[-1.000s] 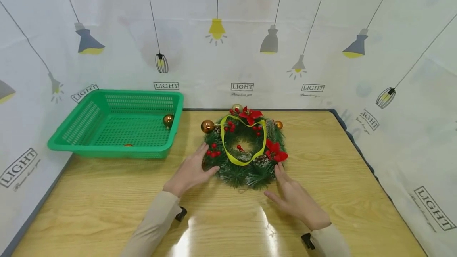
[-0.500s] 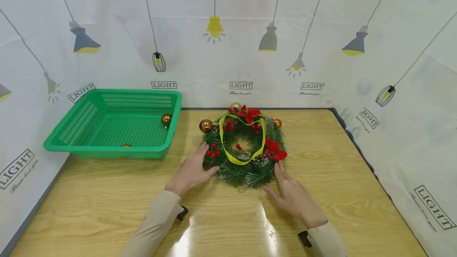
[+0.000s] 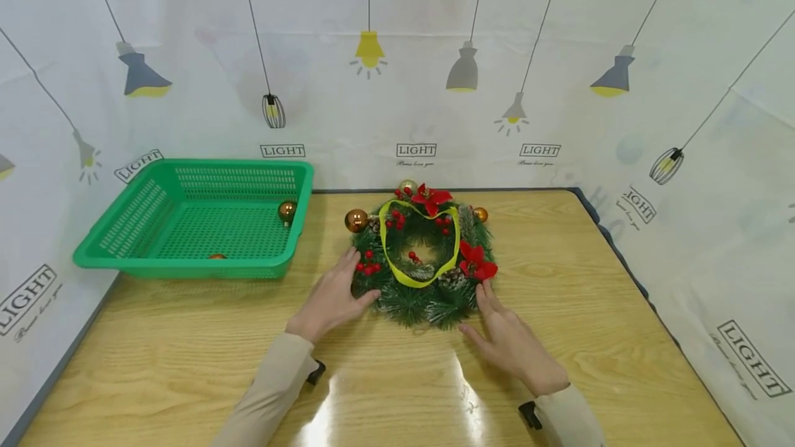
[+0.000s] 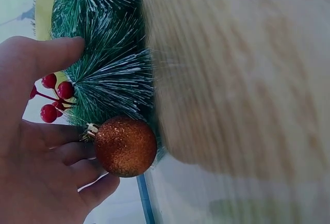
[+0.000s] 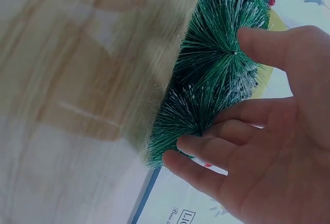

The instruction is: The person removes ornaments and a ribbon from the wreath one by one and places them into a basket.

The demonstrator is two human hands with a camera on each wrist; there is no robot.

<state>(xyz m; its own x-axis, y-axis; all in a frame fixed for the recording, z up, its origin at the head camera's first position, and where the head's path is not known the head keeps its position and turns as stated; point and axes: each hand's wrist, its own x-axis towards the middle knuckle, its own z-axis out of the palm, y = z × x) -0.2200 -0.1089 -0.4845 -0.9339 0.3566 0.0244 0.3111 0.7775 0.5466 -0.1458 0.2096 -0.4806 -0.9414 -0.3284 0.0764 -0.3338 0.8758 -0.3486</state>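
On the near part of the wooden table [image 3: 186,364], two arms in beige sleeves reach forward from the bottom edge. The left hand [image 3: 329,299] lies with relaxed, almost straight fingers against the left side of the wreath [image 3: 424,257]; in the left wrist view its fingers [image 4: 77,154] are beside a glittery orange ball [image 4: 125,146] and some red berries [image 4: 54,97]. The right hand [image 3: 509,340] is also loose and spread, and its fingers [image 5: 206,154] touch the green needles at the right front of the wreath. Neither hand closes around anything.

The wreath lies flat in the middle of the table, between the two hands. It carries red flowers [image 3: 477,262], a yellow ribbon [image 3: 397,271] and a bronze ball [image 3: 356,220].

Farther to the left stands a green basket [image 3: 124,254], well apart from the wreath, with one bronze ball [image 3: 286,210] inside near its right wall.

Behind the table hangs a white curtain [image 3: 397,54] with drawn lamps, and the word "LIGHT" is printed on it many times.
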